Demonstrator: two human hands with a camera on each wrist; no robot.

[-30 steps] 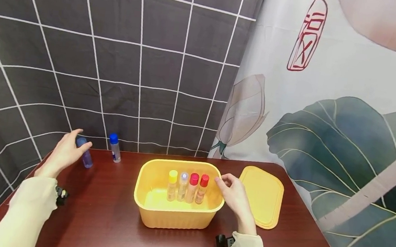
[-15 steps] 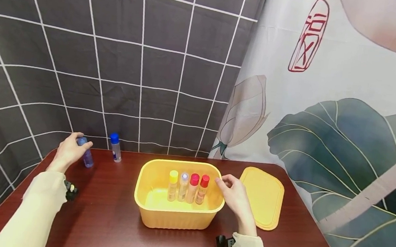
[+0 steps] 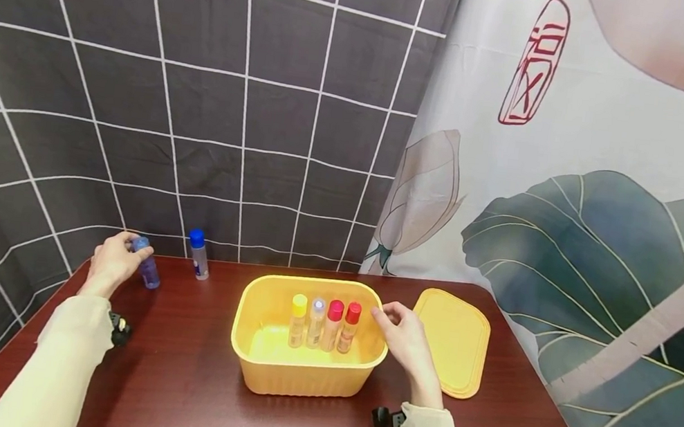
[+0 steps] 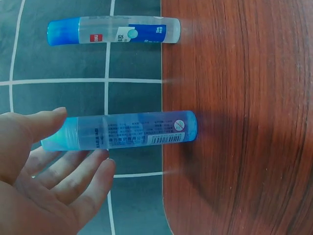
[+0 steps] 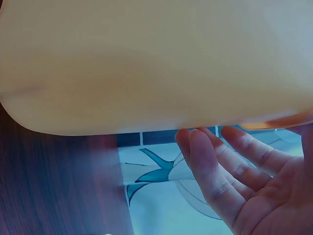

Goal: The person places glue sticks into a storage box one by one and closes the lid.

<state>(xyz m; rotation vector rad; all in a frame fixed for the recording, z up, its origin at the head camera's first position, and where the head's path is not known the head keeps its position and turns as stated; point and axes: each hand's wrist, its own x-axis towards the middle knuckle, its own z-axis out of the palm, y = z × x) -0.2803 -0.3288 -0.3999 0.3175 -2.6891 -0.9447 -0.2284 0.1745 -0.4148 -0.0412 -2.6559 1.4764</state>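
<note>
In the left wrist view my left hand [image 4: 63,191] has its thumb on the blue cap of a translucent blue glue bottle [image 4: 142,131], with its fingers curled behind. The same bottle stands at the table's far left in the head view, close to the grey cloth. My right hand [image 3: 406,335] rests its fingertips on the right rim of a yellow plastic box [image 3: 299,379]. In the right wrist view its fingers are slightly bent at that rim. Inside the box stand a yellow-capped bottle [image 3: 297,323], a pale-capped bottle [image 3: 315,325] and two red-capped bottles [image 3: 332,327].
A clear glue bottle with a blue cap [image 3: 199,258] stands to the right of the left hand, near the back edge. The flat yellow lid [image 3: 452,343] lies right of the box on the dark red table [image 3: 193,379]. Patterned cloths hang behind.
My left hand has come in closer round the blue glue bottle, its thumb now at the cap. The right hand and the box have stayed in place.
</note>
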